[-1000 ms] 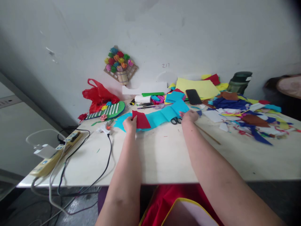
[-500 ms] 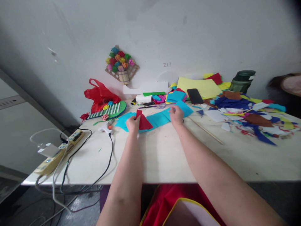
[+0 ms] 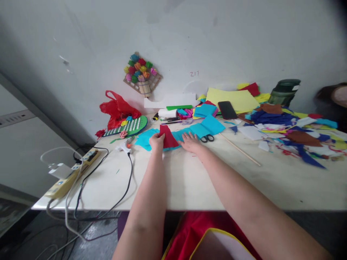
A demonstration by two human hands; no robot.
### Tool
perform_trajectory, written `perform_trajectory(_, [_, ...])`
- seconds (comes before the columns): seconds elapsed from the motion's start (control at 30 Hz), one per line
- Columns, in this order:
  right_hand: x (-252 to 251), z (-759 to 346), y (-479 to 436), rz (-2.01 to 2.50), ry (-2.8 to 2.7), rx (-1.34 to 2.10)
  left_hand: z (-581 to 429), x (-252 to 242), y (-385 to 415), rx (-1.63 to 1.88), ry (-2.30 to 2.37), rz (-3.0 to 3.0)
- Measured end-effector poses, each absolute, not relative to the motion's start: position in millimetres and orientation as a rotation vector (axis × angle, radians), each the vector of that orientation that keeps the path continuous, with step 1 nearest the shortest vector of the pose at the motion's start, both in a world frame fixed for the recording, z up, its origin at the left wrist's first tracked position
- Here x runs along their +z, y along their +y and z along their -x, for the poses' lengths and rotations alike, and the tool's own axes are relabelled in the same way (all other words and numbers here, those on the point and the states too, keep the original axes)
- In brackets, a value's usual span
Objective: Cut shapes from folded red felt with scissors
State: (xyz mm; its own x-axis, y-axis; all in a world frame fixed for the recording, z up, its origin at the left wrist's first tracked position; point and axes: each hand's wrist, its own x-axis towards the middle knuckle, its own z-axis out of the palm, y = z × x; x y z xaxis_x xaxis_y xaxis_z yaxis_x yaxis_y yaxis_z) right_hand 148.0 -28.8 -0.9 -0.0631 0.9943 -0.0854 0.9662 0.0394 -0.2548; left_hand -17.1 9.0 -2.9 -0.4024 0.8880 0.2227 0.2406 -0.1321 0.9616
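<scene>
A long strip of blue crepe paper lies across the table in front of me. On top of its left part rests a red paper piece, narrower at its far end. My left hand pinches the red piece's left edge, thumb on top, over the blue paper. With fingers spread, my right hand lies flat on the blue strip, just right of the red piece. Black-handled scissors lie right of that hand, their blades hidden at the strip.
A wooden stick lies to the right, near a heap of paper scraps. A phone and dark bottle stand farther back. At left are a glue gun, cables, a power strip and a red bag.
My right hand has moved left along the blue strip and gone from pinching to lying flat. The scissors now show. My left hand stays on the red piece.
</scene>
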Motion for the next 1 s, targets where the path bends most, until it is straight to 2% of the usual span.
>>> perform_trajectory(0.13, [3.5, -147.8, -31.4, 2.207, -2.073, 0.355, 8.3, -8.3, 8.1, 1.588, 1.463, -1.159])
perform_trajectory(0.4, [3.4, -147.5, -32.2, 2.264, -1.868, 0.285, 15.8, -13.8, 15.3, 1.583, 1.467, -1.147])
perform_trajectory(0.57, [0.4, -146.7, -28.9, 2.033, -2.035, 0.15, 11.6, -15.2, 15.1, 1.614, 1.329, -1.057])
perform_trajectory(0.7, [-4.8, -143.1, -26.7, 1.817, -2.188, 0.253, 7.2, -13.9, 13.9, 1.636, 1.202, -0.963])
perform_trajectory(1.0, [-11.7, -142.5, -22.4, 1.863, -2.238, 0.246, 7.2, -12.8, 13.7, 1.588, 1.115, -0.971])
